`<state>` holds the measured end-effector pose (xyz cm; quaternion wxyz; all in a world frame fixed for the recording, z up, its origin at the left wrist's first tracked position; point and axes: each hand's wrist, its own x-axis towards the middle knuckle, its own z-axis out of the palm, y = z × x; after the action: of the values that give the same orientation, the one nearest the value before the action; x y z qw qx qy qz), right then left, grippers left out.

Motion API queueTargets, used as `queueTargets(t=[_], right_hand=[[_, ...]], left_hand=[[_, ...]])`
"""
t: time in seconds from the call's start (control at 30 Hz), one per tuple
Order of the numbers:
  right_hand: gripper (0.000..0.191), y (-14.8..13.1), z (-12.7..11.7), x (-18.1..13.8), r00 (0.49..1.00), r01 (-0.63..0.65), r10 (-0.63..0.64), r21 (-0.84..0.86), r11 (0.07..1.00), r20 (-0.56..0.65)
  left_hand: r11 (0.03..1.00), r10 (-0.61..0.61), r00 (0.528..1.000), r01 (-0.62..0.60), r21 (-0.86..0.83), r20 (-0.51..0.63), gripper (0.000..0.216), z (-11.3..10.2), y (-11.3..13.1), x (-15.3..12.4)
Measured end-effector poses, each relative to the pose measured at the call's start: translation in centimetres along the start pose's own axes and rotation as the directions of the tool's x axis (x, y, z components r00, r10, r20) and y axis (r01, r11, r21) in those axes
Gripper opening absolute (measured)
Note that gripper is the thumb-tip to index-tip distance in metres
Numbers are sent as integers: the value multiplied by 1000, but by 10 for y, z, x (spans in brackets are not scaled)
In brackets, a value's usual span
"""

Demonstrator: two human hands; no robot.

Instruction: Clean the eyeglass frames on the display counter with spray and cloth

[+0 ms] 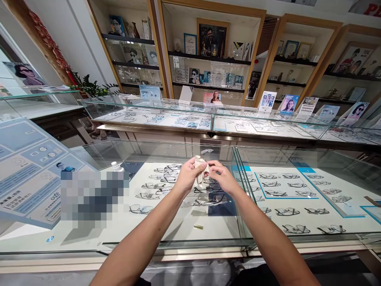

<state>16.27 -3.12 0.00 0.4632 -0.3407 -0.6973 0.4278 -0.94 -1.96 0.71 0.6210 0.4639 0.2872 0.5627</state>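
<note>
Both of my hands are raised over the glass display case (166, 247), close together, with a crumpled beige cloth (201, 180) between them. My left hand (189, 173) is closed on the cloth, its thumb pressed on top. On the other side, the fingers of my right hand (220, 174) pinch the cloth's edge. Whether something is wrapped inside the folds I cannot make out. Under the glass below my hands lie rows of eyeglasses (210, 200). A small gold-coloured piece (198, 227) is nearer to me.
To the left stands a large blue and white printed board (32, 171), with a white-capped bottle (117, 166) behind its right edge. More eyeglasses (287, 211) fill the case at right. Across the aisle is another glass counter (149, 115), backed by wood-framed shelves (208, 55).
</note>
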Motion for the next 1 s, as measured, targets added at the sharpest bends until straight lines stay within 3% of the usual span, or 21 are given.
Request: queueTargets(t=[0.13, 0.33, 0.5, 0.67, 0.87, 1.0], right_hand=[[27, -2, 1, 0, 1000, 2, -2, -9, 1000, 15], [27, 3, 0, 2, 998, -50, 51, 27, 998, -43], [27, 5, 1, 2, 1000, -25, 25, 27, 999, -15], [29, 2, 6, 0, 1000, 6, -5, -26, 1000, 24], [28, 0, -1, 0, 998, -55, 60, 136, 989, -31], [26, 0, -9, 2, 988, 11, 34, 286, 958, -151]], left_hand=[[1000, 15, 997, -16, -13, -78, 49, -2, -3, 4], [993, -48, 999, 46, -107, -23, 55, -4, 5, 5], [999, -26, 1000, 26, -44, 5, 54, -3, 3, 1], [1000, 18, 998, -18, -6, -66, 47, -4, -4, 2], [992, -21, 997, 13, -127, -68, 52, -7, 2, 9], [978, -95, 992, 77, -196, -86, 43, -8, 1, 9]])
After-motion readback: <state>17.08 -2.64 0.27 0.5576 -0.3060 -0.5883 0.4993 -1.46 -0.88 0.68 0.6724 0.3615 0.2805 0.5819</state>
